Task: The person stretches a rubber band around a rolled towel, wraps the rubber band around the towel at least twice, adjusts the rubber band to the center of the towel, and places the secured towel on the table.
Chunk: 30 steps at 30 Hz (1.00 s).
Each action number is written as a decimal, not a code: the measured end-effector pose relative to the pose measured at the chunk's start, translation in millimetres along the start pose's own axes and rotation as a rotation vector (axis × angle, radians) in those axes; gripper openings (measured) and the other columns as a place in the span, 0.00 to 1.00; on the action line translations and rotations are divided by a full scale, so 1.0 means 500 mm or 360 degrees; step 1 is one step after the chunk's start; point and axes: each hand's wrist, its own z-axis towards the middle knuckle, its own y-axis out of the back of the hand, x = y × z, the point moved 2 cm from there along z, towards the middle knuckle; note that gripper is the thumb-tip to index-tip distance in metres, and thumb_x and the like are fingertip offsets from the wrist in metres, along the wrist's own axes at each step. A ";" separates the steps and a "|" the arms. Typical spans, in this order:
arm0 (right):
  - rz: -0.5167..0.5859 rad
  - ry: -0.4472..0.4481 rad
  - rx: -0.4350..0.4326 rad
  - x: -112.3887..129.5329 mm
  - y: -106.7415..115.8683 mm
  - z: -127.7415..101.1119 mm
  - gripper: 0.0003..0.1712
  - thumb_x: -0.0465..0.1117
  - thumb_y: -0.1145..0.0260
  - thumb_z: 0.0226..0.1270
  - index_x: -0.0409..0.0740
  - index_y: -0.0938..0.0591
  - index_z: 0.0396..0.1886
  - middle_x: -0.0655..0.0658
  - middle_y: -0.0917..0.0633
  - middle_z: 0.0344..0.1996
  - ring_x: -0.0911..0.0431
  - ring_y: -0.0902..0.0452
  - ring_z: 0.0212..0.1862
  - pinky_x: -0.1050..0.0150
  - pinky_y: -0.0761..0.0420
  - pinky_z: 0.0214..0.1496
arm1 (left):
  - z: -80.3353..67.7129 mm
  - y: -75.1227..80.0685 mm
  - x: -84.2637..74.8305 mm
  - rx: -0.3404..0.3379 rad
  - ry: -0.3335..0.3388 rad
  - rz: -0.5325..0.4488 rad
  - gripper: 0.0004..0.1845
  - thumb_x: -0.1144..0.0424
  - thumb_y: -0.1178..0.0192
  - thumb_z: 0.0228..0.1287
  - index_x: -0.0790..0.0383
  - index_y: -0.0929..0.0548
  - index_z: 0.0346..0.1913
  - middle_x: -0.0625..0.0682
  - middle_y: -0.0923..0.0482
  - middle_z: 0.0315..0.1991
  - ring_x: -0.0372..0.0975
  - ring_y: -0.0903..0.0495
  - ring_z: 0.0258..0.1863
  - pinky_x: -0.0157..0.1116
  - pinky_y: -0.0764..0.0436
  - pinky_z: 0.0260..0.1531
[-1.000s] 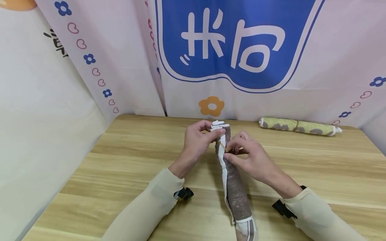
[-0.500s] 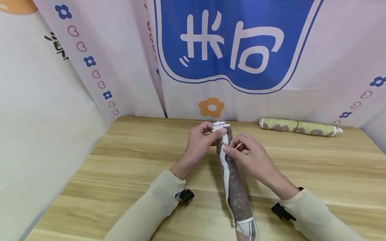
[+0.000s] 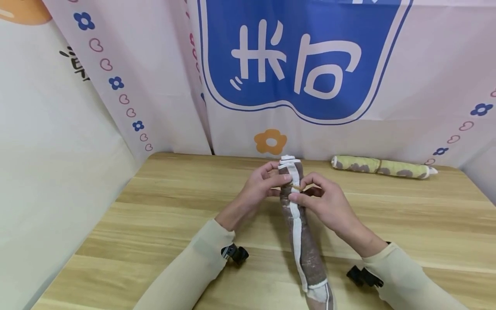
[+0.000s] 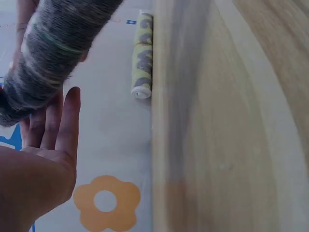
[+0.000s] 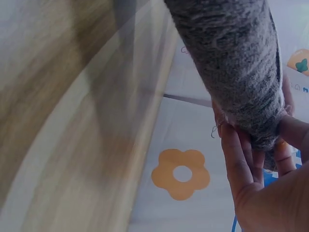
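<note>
The left hand point(image 3: 258, 186) is gripping the upper part of a rolled brown towel point(image 3: 301, 232), just below its far end. Its fingers point(image 3: 271, 178) are curling round the left side of the roll, with the thumb lying across the front. In the left wrist view the fingers point(image 4: 67, 116) are showing nearly straight behind the roll point(image 4: 53, 53), so the exact closure is not fully readable there.

The right hand point(image 3: 329, 206) is working at the same height on the right side of the roll. Its thumb and forefinger are pressing together in a pinch on a thin yellowish rubber band point(image 3: 296, 188) that is crossing the towel; the other fingers point(image 3: 315, 183) are curling loosely above. In the right wrist view the fingers point(image 5: 241, 159) are lying against the roll's end point(image 5: 241, 72).

The brown towel is standing tilted over the table point(image 3: 155, 215), with a white edge strip running along its length and its near end reaching toward the person.

A second rolled towel, yellow-green with brown patches point(image 3: 377, 166), is lying at the table's far right edge, well apart from both hands.

The backdrop point(image 3: 298, 64) is carrying large white characters on a blue field; they are not legible as a known brand. An orange flower print point(image 3: 270, 141) is sitting below the field.
</note>
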 end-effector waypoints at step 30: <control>-0.0444 0.0754 -0.0076 0.005 -0.016 -0.005 0.20 0.18 0.25 0.57 0.48 0.18 0.31 0.47 0.25 0.38 0.57 0.28 0.32 0.65 0.18 0.31 | -0.017 -0.018 -0.009 -0.0482 -0.0011 0.0388 0.11 0.59 0.22 0.60 0.61 0.13 0.29 0.47 0.17 0.30 0.36 0.25 0.31 0.32 0.22 0.32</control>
